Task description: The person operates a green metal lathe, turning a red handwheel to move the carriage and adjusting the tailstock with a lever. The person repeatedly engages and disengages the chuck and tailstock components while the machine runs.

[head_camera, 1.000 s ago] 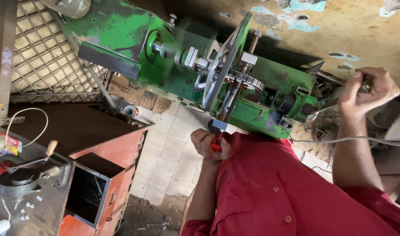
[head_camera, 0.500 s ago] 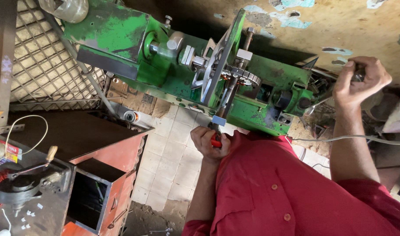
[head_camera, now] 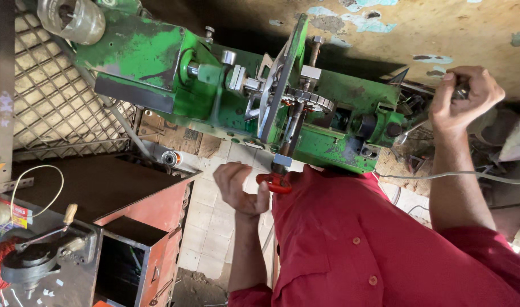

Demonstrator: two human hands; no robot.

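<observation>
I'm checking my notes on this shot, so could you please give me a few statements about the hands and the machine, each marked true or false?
1. The machine body is green. True.
2. The left hand touches a blue handle. False: the handle is red.
3. The right hand is raised near the machine's far end, closed on a small dark part. True.
4. The person's shirt is white. False: it is red.
5. A metal mesh grille stands beside the machine. True.
</observation>
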